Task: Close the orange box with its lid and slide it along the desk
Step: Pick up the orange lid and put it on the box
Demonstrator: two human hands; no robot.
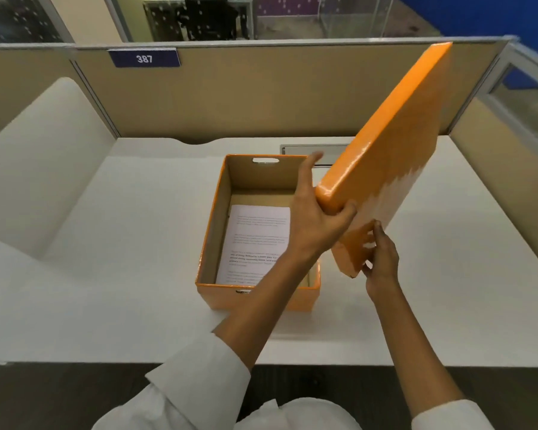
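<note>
An open orange box with a brown inside stands on the white desk, near its middle. A printed sheet of paper lies flat on the box floor. The orange lid is held up in the air, tilted steeply, to the right of and above the box. My left hand grips the lid's lower left corner, my arm crossing over the box. My right hand pinches the lid's bottom corner from the right.
A beige partition with a blue "387" plate runs behind the desk. A grey cable hatch sits in the desktop behind the box. A side panel bounds the desk on the right, a white curved surface on the left.
</note>
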